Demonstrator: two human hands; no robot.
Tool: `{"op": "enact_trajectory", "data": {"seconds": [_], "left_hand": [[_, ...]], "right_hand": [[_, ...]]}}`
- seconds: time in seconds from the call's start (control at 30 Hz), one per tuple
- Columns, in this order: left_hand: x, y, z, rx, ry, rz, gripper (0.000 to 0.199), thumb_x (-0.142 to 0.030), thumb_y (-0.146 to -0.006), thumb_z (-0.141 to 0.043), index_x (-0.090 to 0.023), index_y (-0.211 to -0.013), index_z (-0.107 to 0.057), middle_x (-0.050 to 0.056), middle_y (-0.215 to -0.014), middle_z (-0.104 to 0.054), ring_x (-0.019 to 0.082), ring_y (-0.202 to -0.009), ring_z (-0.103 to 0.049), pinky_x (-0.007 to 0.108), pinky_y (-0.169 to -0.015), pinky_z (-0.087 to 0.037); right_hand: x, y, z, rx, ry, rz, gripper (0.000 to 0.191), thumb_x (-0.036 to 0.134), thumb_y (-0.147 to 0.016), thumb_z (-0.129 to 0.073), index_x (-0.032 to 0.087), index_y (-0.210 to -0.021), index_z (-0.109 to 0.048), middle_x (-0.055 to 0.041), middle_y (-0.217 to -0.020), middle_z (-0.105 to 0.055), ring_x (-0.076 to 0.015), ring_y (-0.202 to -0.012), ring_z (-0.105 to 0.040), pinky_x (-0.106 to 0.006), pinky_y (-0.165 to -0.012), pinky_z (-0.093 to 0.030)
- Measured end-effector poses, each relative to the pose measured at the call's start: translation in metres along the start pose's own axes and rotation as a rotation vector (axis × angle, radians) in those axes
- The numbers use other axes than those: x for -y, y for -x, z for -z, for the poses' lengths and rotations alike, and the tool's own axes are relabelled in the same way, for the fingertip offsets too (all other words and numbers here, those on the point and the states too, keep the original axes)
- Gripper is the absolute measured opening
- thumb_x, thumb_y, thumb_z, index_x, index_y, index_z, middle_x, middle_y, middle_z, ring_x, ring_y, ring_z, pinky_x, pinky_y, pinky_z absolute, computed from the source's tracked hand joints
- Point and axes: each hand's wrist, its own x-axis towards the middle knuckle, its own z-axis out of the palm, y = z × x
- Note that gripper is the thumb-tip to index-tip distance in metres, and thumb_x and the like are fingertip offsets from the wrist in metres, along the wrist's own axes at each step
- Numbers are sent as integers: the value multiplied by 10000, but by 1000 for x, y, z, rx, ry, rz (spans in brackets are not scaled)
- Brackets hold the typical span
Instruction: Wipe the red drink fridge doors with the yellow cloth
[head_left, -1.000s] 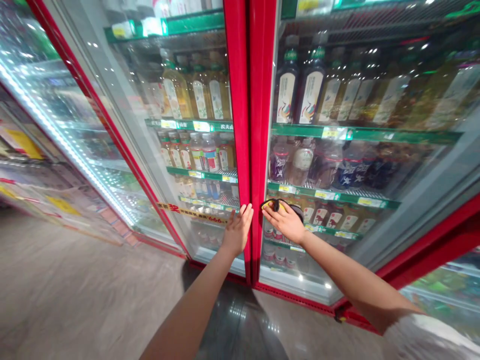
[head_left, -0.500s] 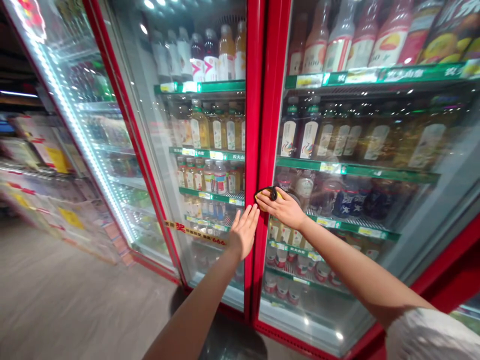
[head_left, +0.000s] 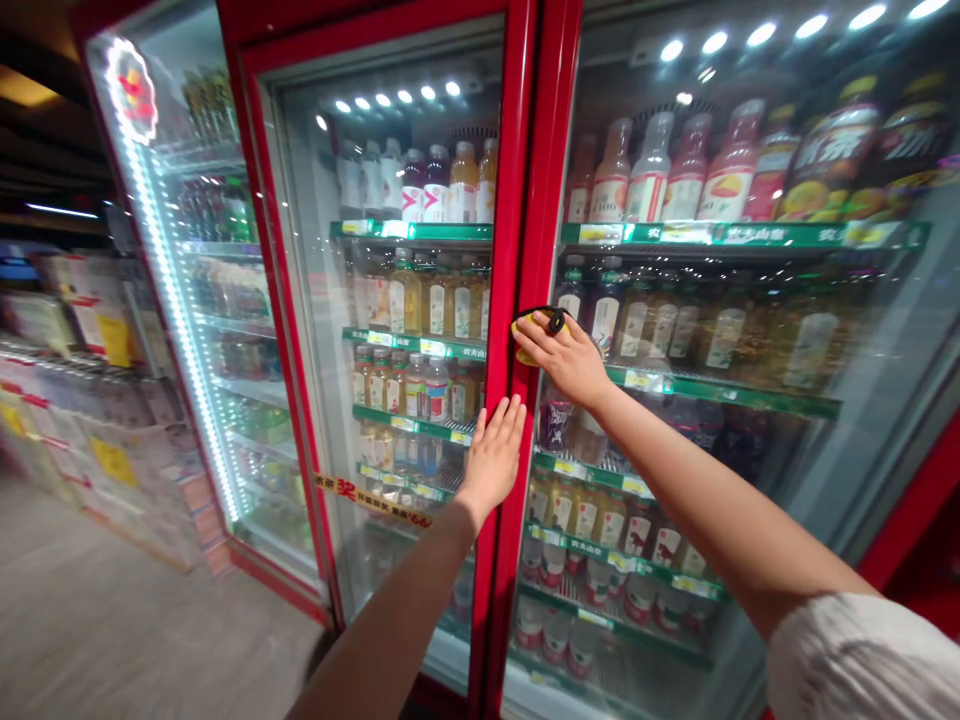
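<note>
My right hand [head_left: 574,362] lies over a yellow cloth [head_left: 527,357] with black edging and a small black loop. It presses the cloth against the red frame [head_left: 534,220] of the right glass door, near the glass edge. Lower and to the left, my left hand [head_left: 493,458] rests with fingers stretched out on the red frame of the left door [head_left: 511,150], holding nothing. Behind the glass, bottles [head_left: 724,165] stand in rows on shelves with green label strips. My right palm and part of the cloth are hidden from view.
Another lit cooler [head_left: 240,400] stands to the left. Farther left, stacked goods [head_left: 112,420] with yellow signs line the floor [head_left: 247,640]. A printed strip [head_left: 375,500] crosses the left door's glass.
My right hand and the cloth have moved up along the red door frame, away from my left hand. My left hand stays against the left frame. The camera view has tilted upward.
</note>
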Motion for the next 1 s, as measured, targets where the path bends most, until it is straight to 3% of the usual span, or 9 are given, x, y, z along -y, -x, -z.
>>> {"op": "enact_trajectory", "data": {"seconds": [0.1,0.23,0.43,0.63,0.83,1.0], "left_hand": [[-2,5,-6,3,0,19,836,-112,-880,-437,-118,-1644,-97,112,-1713,-166,244,-1599,-103,528,-1292,-184],[-5,27,-19,52,12,45,841,-116,-882,-433,-116,-1645,-80,113,-1714,-149,248,-1599,-106,536,-1288,-189],[-16,75,-50,161,36,72,791,-115,-905,-403,-90,-1638,-106,123,-1712,-144,244,-1597,-100,535,-1294,-146],[-32,125,-78,181,108,142,838,-71,-904,-343,-146,-1646,40,110,-1699,-223,195,-1589,-142,483,-1314,-69],[-39,160,-80,258,147,181,790,-92,-932,-346,-153,-1654,-30,113,-1691,-259,220,-1579,-203,439,-1310,-142],[-45,172,-79,317,148,191,753,-100,-918,-364,-120,-1641,-155,111,-1694,-252,237,-1589,-165,454,-1293,-195]], "right_hand": [[6,3,-7,-23,-20,-42,579,154,-1050,-382,256,-1612,-290,-33,-1652,-383,-247,-1562,-263,-538,-1293,-204],[30,30,-23,-9,-66,-43,612,132,-1052,-358,267,-1634,-227,-42,-1651,-381,-242,-1558,-277,-535,-1300,-180],[80,94,-49,72,-88,-4,599,116,-1051,-345,245,-1628,-247,-38,-1654,-369,-224,-1556,-283,-514,-1312,-135],[138,171,-77,231,-205,77,626,109,-1023,-378,238,-1624,-258,-47,-1656,-359,-206,-1540,-322,-510,-1298,-210],[188,236,-107,370,-302,85,627,74,-988,-385,263,-1585,-355,-26,-1646,-385,-193,-1518,-368,-491,-1287,-258],[202,279,-112,451,-397,136,520,89,-992,-397,303,-1435,-565,23,-1465,-622,-155,-1375,-553,-402,-1252,-351]]}}
